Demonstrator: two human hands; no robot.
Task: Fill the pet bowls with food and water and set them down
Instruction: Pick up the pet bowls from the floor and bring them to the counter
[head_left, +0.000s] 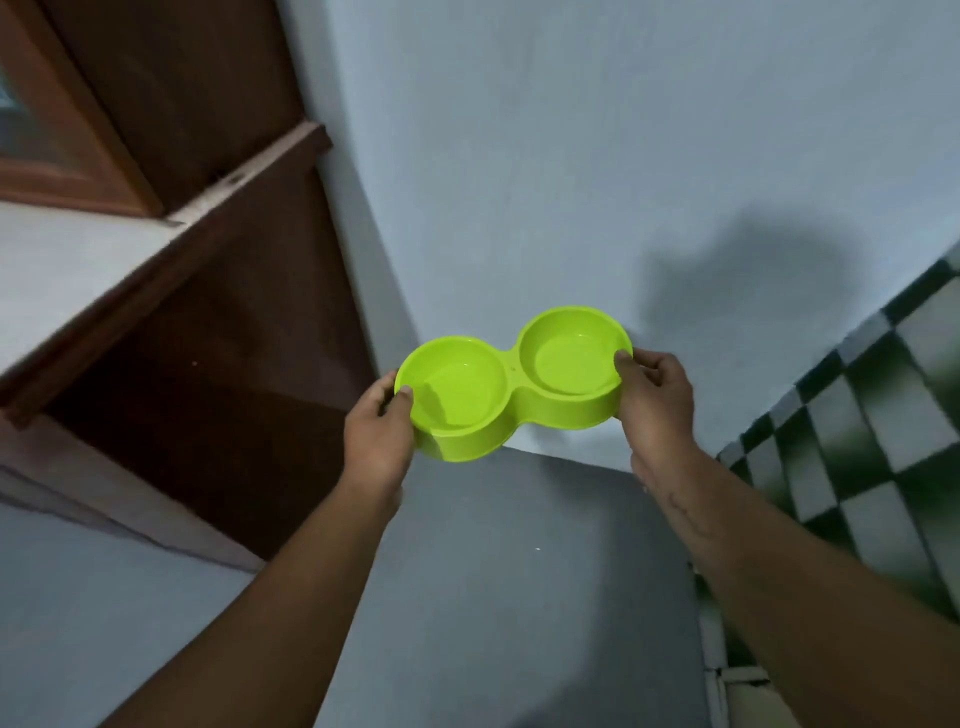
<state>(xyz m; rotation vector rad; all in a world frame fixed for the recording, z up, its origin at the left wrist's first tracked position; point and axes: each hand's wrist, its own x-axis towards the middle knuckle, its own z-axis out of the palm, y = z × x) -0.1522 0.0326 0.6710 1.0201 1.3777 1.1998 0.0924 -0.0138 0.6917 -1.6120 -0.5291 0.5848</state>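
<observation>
The green double pet bowl (511, 382) is held up in the air in front of the pale wall (571, 156). The left hand (376, 431) grasps its left end and the right hand (657, 395) its right end, thumbs over the rim, probably to keep it level while carrying. There is one bowl with two wells, the left well (457, 392) and the right well (569, 364), both seemingly empty, and two hands, so filling is not yet done
</observation>
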